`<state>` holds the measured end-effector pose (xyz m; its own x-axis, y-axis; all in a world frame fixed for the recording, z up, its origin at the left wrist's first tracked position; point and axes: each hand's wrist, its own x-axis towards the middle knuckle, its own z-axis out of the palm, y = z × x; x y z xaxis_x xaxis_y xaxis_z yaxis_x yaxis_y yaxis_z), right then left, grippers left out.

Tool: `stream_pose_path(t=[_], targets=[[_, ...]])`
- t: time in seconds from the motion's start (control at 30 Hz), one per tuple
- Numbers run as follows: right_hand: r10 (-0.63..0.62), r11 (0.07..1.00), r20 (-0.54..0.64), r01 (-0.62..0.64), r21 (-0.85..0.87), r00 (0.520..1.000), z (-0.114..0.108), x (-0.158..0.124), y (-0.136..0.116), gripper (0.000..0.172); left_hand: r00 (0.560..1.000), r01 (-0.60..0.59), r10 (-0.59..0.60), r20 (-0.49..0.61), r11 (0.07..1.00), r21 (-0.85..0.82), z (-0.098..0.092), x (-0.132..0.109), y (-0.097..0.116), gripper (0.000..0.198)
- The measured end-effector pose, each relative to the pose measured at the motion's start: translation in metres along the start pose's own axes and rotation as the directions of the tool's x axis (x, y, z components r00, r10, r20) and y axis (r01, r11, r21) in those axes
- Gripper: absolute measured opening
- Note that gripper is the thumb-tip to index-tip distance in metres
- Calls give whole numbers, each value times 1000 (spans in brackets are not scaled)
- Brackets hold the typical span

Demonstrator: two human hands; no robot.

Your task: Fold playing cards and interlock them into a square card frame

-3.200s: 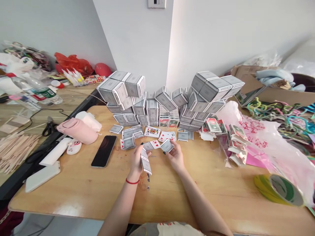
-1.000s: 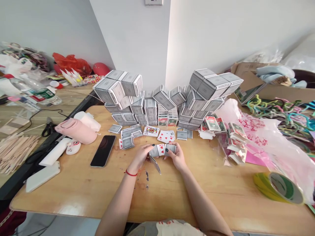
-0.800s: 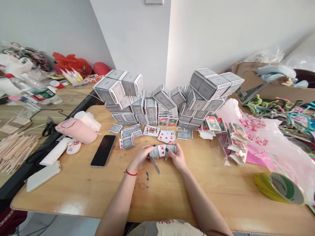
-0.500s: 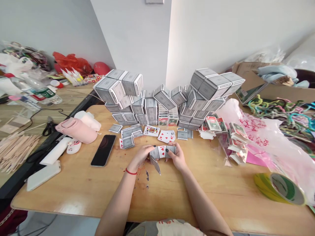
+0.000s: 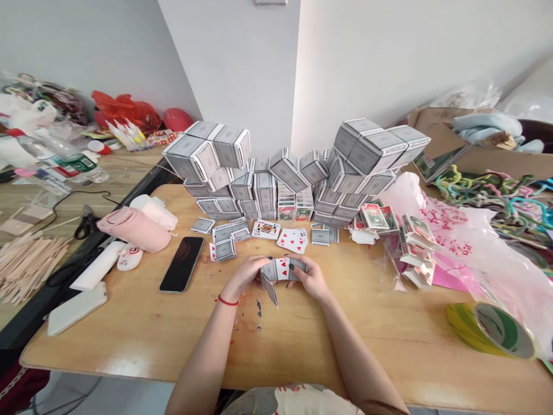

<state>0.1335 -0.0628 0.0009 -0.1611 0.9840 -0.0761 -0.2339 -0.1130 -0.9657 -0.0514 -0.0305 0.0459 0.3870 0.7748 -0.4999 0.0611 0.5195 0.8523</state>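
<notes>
Between both hands, low over the table's middle, are folded playing cards (image 5: pixel 282 269) joined together, grey-patterned backs at the sides and a red heart face in the centre. My left hand (image 5: pixel 248 273) grips their left end, where one flap hangs down at an angle. My right hand (image 5: pixel 311 278) holds the right end, its dark-nailed thumb pressing on the front. Just beyond lie loose face-up cards (image 5: pixel 292 240) and a king or similar picture card (image 5: pixel 265 229). Folded grey-backed cards (image 5: pixel 224 241) lie to the left, with a few more (image 5: pixel 325 235) to the right.
Stacked card blocks (image 5: pixel 263 193) stand along the back, with red-and-green card boxes (image 5: pixel 374 217) beside them. A black phone (image 5: pixel 182 264), pink roll (image 5: pixel 135 227) and white device (image 5: pixel 76 308) lie left. Yellow tape (image 5: pixel 490 330) and crumpled plastic (image 5: pixel 458 225) are at right.
Both hands and the joined cards have shifted very slightly left. The hold on the cards looks the same, and the things on the table have stayed put.
</notes>
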Motion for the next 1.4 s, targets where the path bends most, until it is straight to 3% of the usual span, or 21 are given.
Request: stream_pose_path(t=[0.3,1.07,1.4], targets=[[68,998,38,-68,-9,997,-3,0,1,30,1000,-15,15,28,1000,16,0,-2,-3,21],[61,995,98,-54,-79,993,-12,1,2,30,994,94,-95,61,995,23,3,4,-4,21],[78,988,80,-66,-137,994,-9,-1,-2,26,994,105,-109,15,984,147,3,17,-10,21]])
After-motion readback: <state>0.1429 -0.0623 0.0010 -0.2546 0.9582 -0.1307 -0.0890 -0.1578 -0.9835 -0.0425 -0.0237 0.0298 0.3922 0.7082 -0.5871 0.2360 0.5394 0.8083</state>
